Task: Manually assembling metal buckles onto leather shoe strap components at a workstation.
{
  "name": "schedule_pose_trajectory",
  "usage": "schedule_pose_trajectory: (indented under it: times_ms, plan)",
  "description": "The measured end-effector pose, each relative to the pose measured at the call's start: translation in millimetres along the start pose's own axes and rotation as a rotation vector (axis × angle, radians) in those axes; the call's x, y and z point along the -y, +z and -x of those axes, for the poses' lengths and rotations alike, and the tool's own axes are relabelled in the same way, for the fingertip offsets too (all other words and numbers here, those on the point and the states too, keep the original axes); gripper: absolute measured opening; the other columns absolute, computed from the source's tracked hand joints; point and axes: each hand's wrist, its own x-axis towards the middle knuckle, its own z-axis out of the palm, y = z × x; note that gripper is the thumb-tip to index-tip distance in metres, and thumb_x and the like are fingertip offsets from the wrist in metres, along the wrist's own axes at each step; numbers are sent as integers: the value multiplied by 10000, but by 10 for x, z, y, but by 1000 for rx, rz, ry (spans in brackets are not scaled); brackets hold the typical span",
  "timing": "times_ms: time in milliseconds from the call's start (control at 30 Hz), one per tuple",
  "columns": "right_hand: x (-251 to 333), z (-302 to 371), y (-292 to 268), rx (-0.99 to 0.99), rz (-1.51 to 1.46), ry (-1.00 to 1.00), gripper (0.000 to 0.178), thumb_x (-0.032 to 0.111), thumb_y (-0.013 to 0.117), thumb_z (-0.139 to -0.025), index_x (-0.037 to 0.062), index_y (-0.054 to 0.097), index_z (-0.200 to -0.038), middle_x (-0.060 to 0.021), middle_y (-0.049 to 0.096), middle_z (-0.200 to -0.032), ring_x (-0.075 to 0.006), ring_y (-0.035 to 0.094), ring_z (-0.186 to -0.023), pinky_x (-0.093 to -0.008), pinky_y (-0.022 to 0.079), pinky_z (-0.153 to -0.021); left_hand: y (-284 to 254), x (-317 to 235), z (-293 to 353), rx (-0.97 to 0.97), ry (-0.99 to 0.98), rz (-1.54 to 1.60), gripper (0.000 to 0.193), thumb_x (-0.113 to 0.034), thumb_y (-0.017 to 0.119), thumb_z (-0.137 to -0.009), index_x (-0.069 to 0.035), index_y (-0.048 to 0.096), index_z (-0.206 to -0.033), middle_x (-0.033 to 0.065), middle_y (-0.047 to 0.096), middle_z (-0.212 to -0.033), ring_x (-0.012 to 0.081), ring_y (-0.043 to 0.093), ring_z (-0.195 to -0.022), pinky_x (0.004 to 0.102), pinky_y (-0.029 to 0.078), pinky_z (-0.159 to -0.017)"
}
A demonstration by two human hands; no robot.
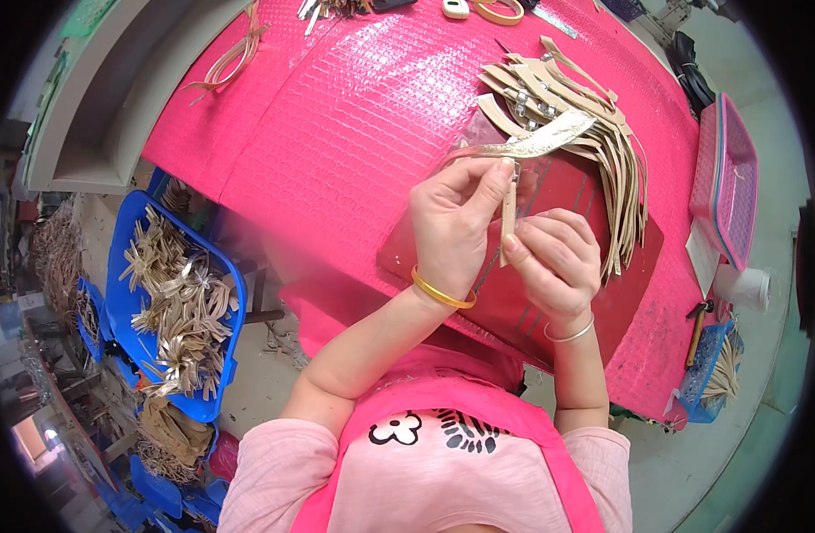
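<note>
Head view. Left hand [456, 213]: thumb and forefinger pinched together on the upper end of a narrow beige strap [509, 216], beside its small metal buckle. Right hand [557, 262]: thumb and forefinger closed on the strap's lower end, other fingers curled. Strap: upright between the hands, above a dark red board [625, 289] at the table's near edge, right part. Wide gold piece [550, 139]: just beyond the left fingertips, its join to the strap unclear. Beige strap bundle [616, 169]: toward the table's right edge, partly over the board. Pink-covered table [336, 115]. Blue bin [127, 320], strap-filled: off the table's left edge.
</note>
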Motion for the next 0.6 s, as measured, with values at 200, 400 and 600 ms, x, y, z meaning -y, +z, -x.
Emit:
schedule_pose_trajectory:
  times_ms: [200,400,600]
  plan:
    - [46,-15,34,-6,-30,7,175,25,621,-575,53,578,-742,-43,577,-701,-159,569,-635,-275,460,-610,14,-39,25,-35,-75,144,138,-89,510,-821,30,581,-821,100,605,-748,144,586,-662,247,485,-606]
    - [58,-28,69,12,-36,-12,152,33,619,-571,55,582,-717,-39,571,-687,-159,570,-637,-292,476,-647,-20,-26,35,-54,-133,236,134,-92,510,-820,20,583,-830,117,608,-753,165,593,-664,260,494,-608]
    - [69,-12,95,16,-75,-31,151,27,616,-582,50,583,-727,-50,569,-672,-163,571,-622,-294,482,-629,-31,-27,52,-79,-150,223,133,-96,515,-819,19,583,-826,109,605,-742,154,592,-662,253,496,-587]
